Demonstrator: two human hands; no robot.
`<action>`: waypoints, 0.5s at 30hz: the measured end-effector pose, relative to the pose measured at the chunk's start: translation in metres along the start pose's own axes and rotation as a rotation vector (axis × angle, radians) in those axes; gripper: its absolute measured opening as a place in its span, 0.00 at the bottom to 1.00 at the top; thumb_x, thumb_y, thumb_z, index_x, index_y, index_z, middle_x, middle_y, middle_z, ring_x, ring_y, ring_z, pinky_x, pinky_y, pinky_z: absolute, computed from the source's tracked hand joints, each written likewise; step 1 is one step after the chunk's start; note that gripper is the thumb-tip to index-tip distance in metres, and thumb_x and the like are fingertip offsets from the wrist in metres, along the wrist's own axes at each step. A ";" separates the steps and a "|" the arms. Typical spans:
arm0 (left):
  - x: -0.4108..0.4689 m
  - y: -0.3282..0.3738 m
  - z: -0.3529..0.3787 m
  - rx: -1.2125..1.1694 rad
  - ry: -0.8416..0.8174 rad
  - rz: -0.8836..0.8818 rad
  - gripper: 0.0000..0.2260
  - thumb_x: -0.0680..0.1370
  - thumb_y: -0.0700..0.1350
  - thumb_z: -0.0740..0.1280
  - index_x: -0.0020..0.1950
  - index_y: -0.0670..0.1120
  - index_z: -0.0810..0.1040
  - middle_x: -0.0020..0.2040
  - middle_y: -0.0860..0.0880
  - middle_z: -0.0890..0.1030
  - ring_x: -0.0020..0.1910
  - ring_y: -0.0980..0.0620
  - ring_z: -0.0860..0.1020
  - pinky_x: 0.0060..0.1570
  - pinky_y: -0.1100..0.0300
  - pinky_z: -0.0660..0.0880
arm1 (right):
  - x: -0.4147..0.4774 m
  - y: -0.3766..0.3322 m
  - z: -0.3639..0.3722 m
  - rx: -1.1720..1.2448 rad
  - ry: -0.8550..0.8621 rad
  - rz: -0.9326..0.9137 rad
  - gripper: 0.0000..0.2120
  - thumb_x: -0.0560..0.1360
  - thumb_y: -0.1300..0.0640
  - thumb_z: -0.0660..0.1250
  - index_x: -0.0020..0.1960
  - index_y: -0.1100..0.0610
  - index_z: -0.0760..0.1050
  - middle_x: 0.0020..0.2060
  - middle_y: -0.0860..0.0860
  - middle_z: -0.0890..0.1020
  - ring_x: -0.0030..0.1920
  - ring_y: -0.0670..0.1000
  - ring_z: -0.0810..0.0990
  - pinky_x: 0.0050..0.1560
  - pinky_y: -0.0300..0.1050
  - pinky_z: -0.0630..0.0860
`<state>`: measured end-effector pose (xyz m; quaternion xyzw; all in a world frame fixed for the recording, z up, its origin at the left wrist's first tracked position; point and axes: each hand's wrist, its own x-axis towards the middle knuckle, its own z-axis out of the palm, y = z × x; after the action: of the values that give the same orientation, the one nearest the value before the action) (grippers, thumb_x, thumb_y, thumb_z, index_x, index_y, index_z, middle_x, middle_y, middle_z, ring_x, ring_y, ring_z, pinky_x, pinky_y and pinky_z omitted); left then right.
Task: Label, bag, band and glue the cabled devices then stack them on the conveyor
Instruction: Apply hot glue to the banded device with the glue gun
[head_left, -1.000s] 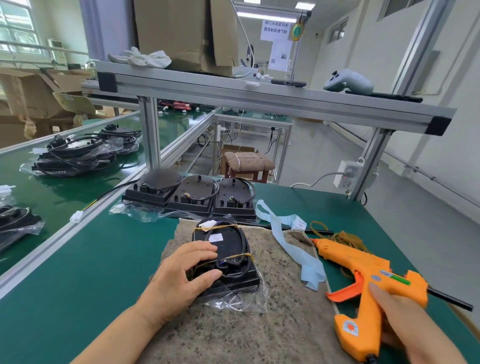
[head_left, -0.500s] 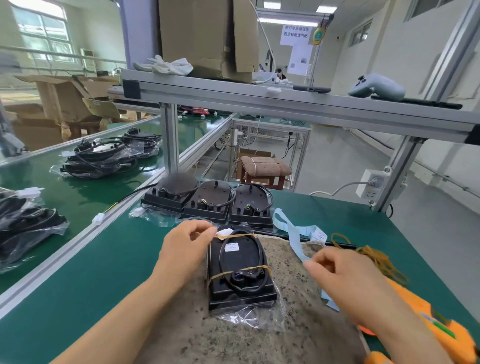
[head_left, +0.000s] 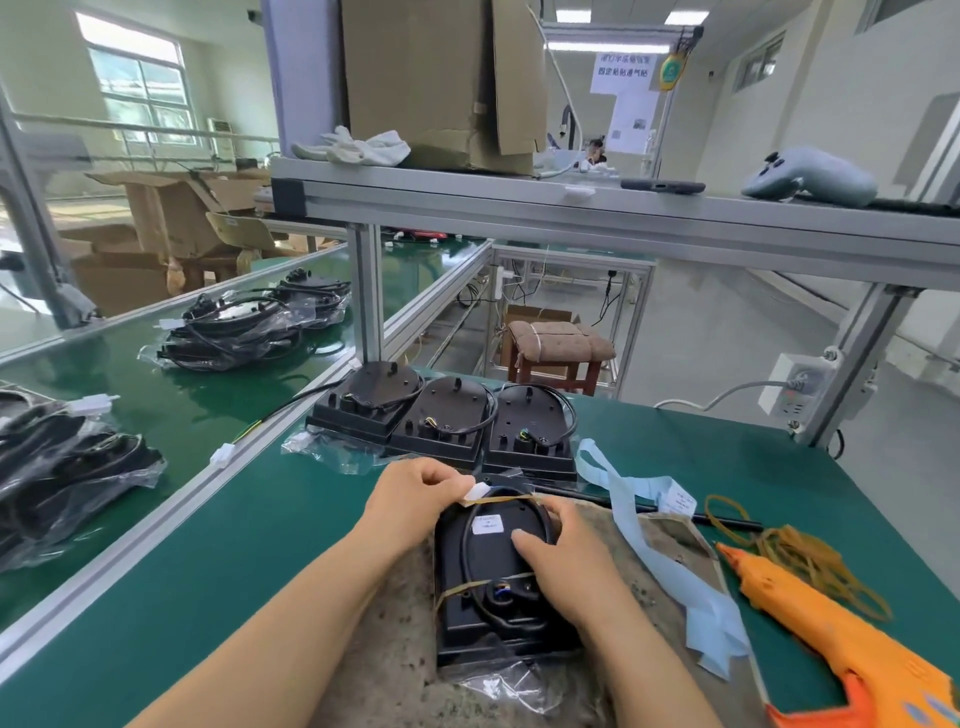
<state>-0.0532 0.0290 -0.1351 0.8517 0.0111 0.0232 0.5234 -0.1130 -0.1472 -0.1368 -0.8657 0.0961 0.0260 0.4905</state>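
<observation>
Device (head_left: 488, 577) lies lengthwise away from the worker; left hand (head_left: 415, 499) pinches the band (head_left: 511, 498) at its far end; right hand (head_left: 571, 566) grips its right edge. Conveyor (head_left: 182, 415) lies left, nearer the left hand.

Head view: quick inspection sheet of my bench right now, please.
Surface: green bench mat, speckled brown work pad on it.
Job's things: bagged black device with two tan bands on pad; three more black devices behind; orange glue gun at right.
Clutter: pale blue backing strip; loose tan rubber bands.
Grippers: left hand pinches white plug; right hand grips device.
Cables: black cable coiled under bands.
Surroundings: green conveyor with bagged stacks, left; aluminium shelf above.
</observation>
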 end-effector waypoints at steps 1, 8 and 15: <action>-0.003 -0.002 0.001 0.004 0.024 -0.014 0.07 0.72 0.53 0.74 0.37 0.52 0.83 0.36 0.59 0.83 0.39 0.60 0.79 0.39 0.64 0.71 | 0.000 0.001 -0.001 0.003 0.001 0.011 0.22 0.76 0.51 0.68 0.69 0.48 0.70 0.59 0.45 0.80 0.57 0.47 0.78 0.60 0.46 0.75; -0.026 -0.005 0.005 0.331 0.060 0.062 0.25 0.80 0.61 0.59 0.30 0.46 0.67 0.27 0.50 0.68 0.30 0.50 0.68 0.34 0.57 0.67 | -0.004 -0.001 0.001 0.082 0.035 -0.048 0.18 0.79 0.56 0.66 0.67 0.46 0.72 0.52 0.41 0.80 0.51 0.43 0.79 0.48 0.40 0.76; -0.039 0.012 -0.015 -0.126 0.145 0.137 0.17 0.78 0.59 0.64 0.66 0.58 0.75 0.60 0.57 0.76 0.54 0.71 0.73 0.52 0.77 0.67 | -0.007 -0.016 0.000 0.481 0.076 -0.175 0.19 0.78 0.61 0.68 0.63 0.41 0.73 0.55 0.40 0.82 0.52 0.39 0.82 0.57 0.48 0.81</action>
<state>-0.0927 0.0352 -0.1187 0.8120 -0.0107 0.1211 0.5709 -0.1168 -0.1382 -0.1222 -0.7297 0.0429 -0.0727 0.6786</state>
